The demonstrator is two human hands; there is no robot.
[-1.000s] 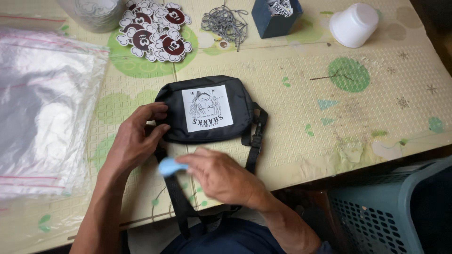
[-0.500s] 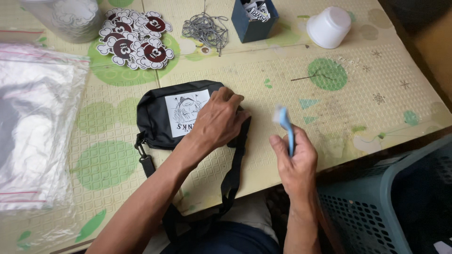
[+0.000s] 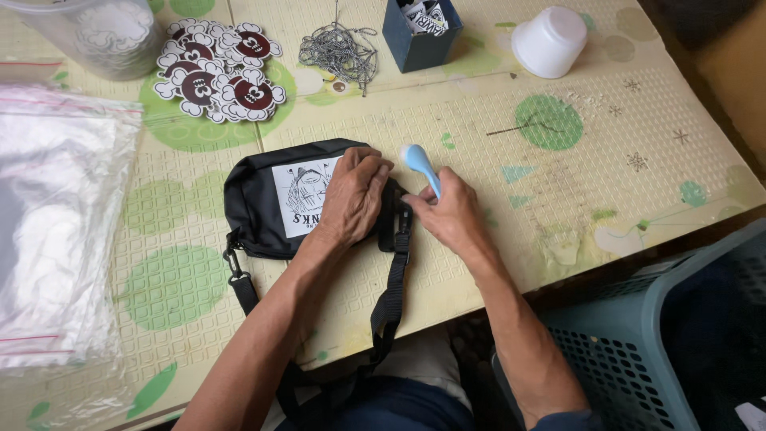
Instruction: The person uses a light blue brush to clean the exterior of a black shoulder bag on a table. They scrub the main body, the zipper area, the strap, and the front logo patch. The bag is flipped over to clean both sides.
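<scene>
I see my left hand (image 3: 353,195) lying flat, fingers spread a little, pressing down on a small black cloth bag with a white picture patch (image 3: 275,199). The bag lies on the pale yellow table mat with green dots (image 3: 558,183), near the middle. Its long side runs from 9 o'clock to 3 o'clock, tipped up a bit at the right. Its black strap (image 3: 391,295) runs down toward 6 o'clock, off the table edge

My right hand (image 3: 451,211) sits just beside the bag at 3 o'clock. It is closed around a little light blue plastic tool with a round head (image 3: 419,164). The tool's round end points to 11 o'clock

At 12 o'clock from the bag lie a pile of round red and white stickers (image 3: 219,76) and a heap of grey metal chains (image 3: 339,52)
</scene>
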